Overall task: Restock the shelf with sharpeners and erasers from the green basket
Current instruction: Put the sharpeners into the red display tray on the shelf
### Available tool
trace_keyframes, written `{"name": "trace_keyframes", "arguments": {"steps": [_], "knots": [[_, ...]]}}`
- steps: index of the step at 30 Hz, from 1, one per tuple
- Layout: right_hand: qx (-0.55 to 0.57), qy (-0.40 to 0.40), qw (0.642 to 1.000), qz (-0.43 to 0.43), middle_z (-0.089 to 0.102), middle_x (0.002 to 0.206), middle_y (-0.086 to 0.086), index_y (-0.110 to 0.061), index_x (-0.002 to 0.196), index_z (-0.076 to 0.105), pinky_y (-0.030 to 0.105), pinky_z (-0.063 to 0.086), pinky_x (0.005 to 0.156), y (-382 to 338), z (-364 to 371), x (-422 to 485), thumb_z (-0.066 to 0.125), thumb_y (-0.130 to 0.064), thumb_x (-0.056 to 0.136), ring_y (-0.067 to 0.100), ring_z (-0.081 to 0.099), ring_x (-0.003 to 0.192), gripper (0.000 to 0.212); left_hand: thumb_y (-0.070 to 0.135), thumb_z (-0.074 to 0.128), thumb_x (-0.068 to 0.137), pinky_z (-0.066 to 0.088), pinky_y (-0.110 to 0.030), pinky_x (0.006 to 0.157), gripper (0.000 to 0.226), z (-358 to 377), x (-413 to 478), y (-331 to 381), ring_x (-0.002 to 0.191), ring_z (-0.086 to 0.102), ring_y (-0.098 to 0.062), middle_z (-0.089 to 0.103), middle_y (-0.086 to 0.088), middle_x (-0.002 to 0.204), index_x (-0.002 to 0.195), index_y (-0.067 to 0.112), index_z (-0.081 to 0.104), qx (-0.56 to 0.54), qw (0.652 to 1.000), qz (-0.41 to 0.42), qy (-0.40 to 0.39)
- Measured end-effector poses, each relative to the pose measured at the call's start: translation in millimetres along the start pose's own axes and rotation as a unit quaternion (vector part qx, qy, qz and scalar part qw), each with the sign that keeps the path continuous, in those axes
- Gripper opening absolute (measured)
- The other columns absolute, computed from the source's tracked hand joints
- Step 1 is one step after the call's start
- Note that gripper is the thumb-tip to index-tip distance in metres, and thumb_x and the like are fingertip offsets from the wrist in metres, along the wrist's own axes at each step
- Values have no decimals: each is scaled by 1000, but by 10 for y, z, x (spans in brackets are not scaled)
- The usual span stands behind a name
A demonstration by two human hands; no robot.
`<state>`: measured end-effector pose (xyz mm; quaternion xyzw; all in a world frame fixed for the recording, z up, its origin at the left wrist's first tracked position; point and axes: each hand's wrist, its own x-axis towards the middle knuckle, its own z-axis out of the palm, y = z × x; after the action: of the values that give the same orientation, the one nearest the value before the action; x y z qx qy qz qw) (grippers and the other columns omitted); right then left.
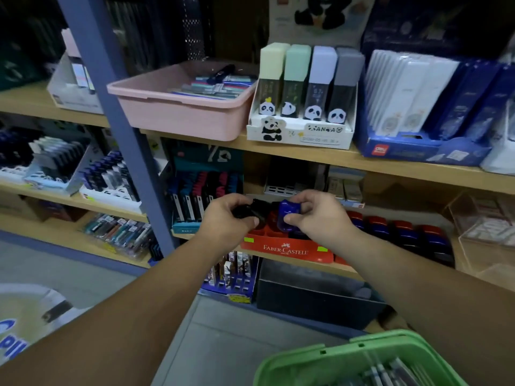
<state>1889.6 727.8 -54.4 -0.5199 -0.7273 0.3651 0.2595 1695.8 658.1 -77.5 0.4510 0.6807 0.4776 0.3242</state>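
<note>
My left hand grips a black sharpener and my right hand pinches a blue sharpener. Both hover just above the red Faber-Castell display tray on the middle shelf. To the right of the tray stand rows of red and blue sharpeners. The green basket sits at the bottom right, with several packaged items inside.
A pink bin of pens and a panda eraser display stand on the upper shelf. A blue-grey shelf post runs down at the left. Pen displays fill the shelves left of the tray; a dark box sits below.
</note>
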Motion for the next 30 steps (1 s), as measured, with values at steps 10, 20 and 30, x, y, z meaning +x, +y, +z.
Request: {"name": "trace_keyframes", "arguments": {"steps": [10, 20, 30], "knots": [[-216, 3, 975, -54, 68, 115, -7, -36, 117, 70, 40, 54, 95, 138, 211, 82, 83, -42, 84, 15, 61, 107, 35, 12, 77, 90, 45, -23, 92, 36, 87, 150, -183, 108, 55, -9, 61, 7, 120, 123, 24, 71, 197, 977, 82, -17], [-362, 42, 908, -207, 65, 110, -1, -24, 119, 76, 42, 48, 98, 215, 162, 4, 69, -42, 96, 22, 55, 113, 30, 18, 75, 92, 53, -30, 90, 23, 126, 186, -194, 107, 60, -14, 66, 4, 119, 115, 21, 78, 276, 954, 113, 8], [-399, -1, 896, -194, 57, 125, -4, -31, 141, 59, 42, 45, 103, 208, -241, -565, 52, -66, 96, 20, 52, 123, 57, 41, 62, 96, 47, -47, 102, 46, 259, -204, 221, 127, 43, -31, 49, -7, 136, 137, 21, 62, 485, 861, 150, -19]]}}
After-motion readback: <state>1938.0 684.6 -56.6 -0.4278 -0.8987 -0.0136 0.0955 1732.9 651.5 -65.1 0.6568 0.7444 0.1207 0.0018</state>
